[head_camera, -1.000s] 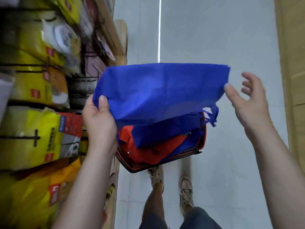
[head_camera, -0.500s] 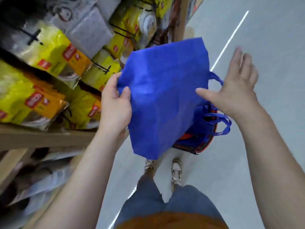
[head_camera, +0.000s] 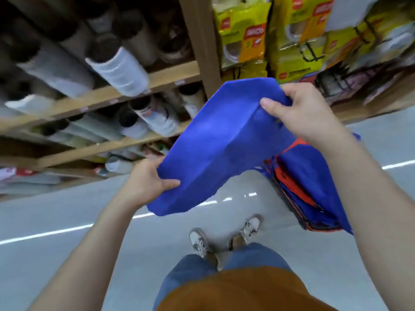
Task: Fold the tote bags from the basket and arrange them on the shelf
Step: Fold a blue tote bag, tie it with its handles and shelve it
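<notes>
A blue bag [head_camera: 224, 142], folded flat, hangs in the air between two hands, before a wooden shelf [head_camera: 112, 93] and beside a basket [head_camera: 292, 206] of more bags [head_camera: 314, 176]. The left hand [head_camera: 149, 178] pinches its near edge, thumb on top, fingers curled beneath; the right hand [head_camera: 298, 111] grips the far end likewise. The cloth sags, so it seems light and limp, best held at opposite edges
</notes>
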Tool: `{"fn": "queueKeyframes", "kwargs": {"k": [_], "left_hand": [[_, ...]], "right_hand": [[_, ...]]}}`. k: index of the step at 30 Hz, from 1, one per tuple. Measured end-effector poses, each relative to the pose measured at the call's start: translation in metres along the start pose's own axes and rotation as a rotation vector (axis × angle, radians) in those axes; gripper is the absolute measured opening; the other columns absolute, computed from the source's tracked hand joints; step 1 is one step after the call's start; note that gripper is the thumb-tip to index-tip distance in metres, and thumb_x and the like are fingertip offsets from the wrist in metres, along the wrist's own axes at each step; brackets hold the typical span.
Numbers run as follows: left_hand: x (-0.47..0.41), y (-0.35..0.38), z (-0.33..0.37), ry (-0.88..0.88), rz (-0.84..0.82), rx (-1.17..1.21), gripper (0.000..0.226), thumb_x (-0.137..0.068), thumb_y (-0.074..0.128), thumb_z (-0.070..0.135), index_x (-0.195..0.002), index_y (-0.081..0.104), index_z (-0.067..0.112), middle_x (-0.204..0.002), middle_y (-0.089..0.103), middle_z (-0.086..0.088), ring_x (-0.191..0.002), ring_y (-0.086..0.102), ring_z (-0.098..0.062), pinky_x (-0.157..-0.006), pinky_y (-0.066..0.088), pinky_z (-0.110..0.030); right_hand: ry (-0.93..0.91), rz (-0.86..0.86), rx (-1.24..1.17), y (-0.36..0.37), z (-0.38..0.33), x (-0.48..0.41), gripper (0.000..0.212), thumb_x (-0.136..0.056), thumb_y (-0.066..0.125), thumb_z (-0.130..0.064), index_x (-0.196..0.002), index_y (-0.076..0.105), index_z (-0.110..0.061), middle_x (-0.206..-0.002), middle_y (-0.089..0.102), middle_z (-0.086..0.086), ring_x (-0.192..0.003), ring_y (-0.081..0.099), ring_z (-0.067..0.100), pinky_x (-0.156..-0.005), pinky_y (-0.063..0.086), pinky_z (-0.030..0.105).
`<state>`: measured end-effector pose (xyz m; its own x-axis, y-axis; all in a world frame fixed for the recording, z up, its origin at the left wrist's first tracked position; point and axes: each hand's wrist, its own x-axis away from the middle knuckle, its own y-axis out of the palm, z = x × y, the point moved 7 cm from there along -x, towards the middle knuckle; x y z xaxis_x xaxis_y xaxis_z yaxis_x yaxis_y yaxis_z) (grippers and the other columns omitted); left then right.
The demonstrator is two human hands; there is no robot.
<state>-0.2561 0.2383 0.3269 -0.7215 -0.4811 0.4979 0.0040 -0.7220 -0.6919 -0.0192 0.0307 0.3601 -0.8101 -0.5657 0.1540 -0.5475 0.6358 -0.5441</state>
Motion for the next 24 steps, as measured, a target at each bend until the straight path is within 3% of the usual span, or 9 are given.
{"fn": "queueKeyframes", "kwargs": {"k": [3,5,7,9,11,14,17,20,24], "left_hand": [[0.047,-0.035,-0.104,-0.217,0.216,0.055,0.011,-0.085,0.072,0.028,-0.075,0.069,0.026,-0.069,0.072,0.004,-0.072,0.069,-0.022,-0.067,0.054,-0.038],[0.084,-0.060,-0.153,-0.267,0.407,0.047,0.018,-0.087,0.069,0.034,-0.072,0.066,0.025,-0.070,0.069,-0.003,-0.074,0.065,-0.028,-0.067,0.050,-0.039],[0.124,-0.081,-0.185,-0.239,0.550,0.135,0.021,-0.088,0.069,0.028,-0.068,0.063,0.029,-0.066,0.067,0.004,-0.070,0.064,-0.012,-0.065,0.046,-0.026],[0.163,-0.088,-0.218,-0.234,0.559,0.226,0.020,-0.087,0.071,0.020,-0.069,0.068,0.028,-0.069,0.067,0.010,-0.063,0.059,-0.002,-0.057,0.040,-0.010],[0.202,-0.081,-0.262,-0.275,0.460,0.295,0.023,-0.087,0.071,0.015,-0.070,0.072,0.031,-0.068,0.068,0.008,-0.061,0.058,-0.005,-0.057,0.041,-0.013],[0.243,-0.053,-0.315,-0.295,0.091,0.180,0.042,-0.090,0.064,0.003,-0.069,0.069,0.039,-0.069,0.068,0.017,-0.067,0.060,-0.001,-0.061,0.041,-0.011],[0.263,-0.030,-0.347,-0.264,-0.204,-0.001,0.065,-0.087,0.037,-0.012,-0.115,0.066,0.039,-0.118,0.065,0.014,-0.104,0.061,-0.006,-0.088,0.047,-0.015],[0.256,-0.090,-0.352,-0.218,0.236,0.097,0.062,-0.089,0.044,-0.013,-0.129,0.058,0.033,-0.126,0.057,0.009,-0.101,0.062,-0.011,-0.095,0.050,-0.036],[0.250,-0.199,-0.335,-0.163,0.771,0.250,0.081,-0.087,0.070,0.014,-0.148,0.025,0.044,-0.110,0.058,0.008,-0.081,0.065,-0.011,-0.083,0.050,-0.031]], "right_hand": [[-0.047,-0.076,0.279,0.055,-0.043,-0.002,0.030,-0.094,0.061,-0.038,-0.072,0.064,-0.018,-0.079,0.057,0.013,-0.087,0.059,0.031,-0.069,0.044,0.039],[-0.007,-0.126,0.508,0.091,-0.064,0.008,0.040,-0.097,0.054,-0.042,-0.069,0.060,-0.014,-0.070,0.056,0.010,-0.085,0.059,0.035,-0.068,0.042,0.038],[0.066,-0.268,0.331,0.140,-0.078,0.024,0.037,-0.100,0.051,-0.036,-0.072,0.061,-0.014,-0.066,0.064,0.008,-0.069,0.066,0.030,-0.064,0.050,0.036],[0.195,-0.360,-0.003,0.192,-0.094,0.040,0.024,-0.102,0.050,-0.030,-0.097,0.068,-0.014,-0.085,0.073,0.011,-0.072,0.070,0.023,-0.062,0.055,0.033],[0.276,-0.410,-0.187,0.241,-0.120,0.054,0.033,-0.101,0.048,-0.033,-0.113,0.066,-0.008,-0.099,0.073,0.015,-0.084,0.072,0.020,-0.069,0.057,0.031],[0.204,-0.510,-0.224,0.312,-0.180,0.075,0.056,-0.094,0.049,-0.057,-0.096,0.073,-0.007,-0.087,0.075,0.013,-0.079,0.073,0.018,-0.072,0.061,0.034],[-0.131,-0.619,-0.005,0.374,-0.255,0.103,0.025,-0.082,0.076,-0.036,-0.076,0.074,-0.012,-0.068,0.067,0.004,-0.057,0.058,0.005,-0.061,0.052,0.022],[-0.498,-0.810,0.299,0.426,-0.321,0.137,0.013,-0.075,0.076,-0.010,-0.078,0.068,-0.020,-0.061,0.051,-0.003,-0.053,0.042,0.006,-0.057,0.038,0.022],[-0.800,-0.962,0.504,0.465,-0.385,0.172,0.035,-0.078,0.074,-0.008,-0.102,0.052,-0.022,-0.084,0.060,-0.005,-0.066,0.049,0.012,-0.061,0.042,0.028]]}}
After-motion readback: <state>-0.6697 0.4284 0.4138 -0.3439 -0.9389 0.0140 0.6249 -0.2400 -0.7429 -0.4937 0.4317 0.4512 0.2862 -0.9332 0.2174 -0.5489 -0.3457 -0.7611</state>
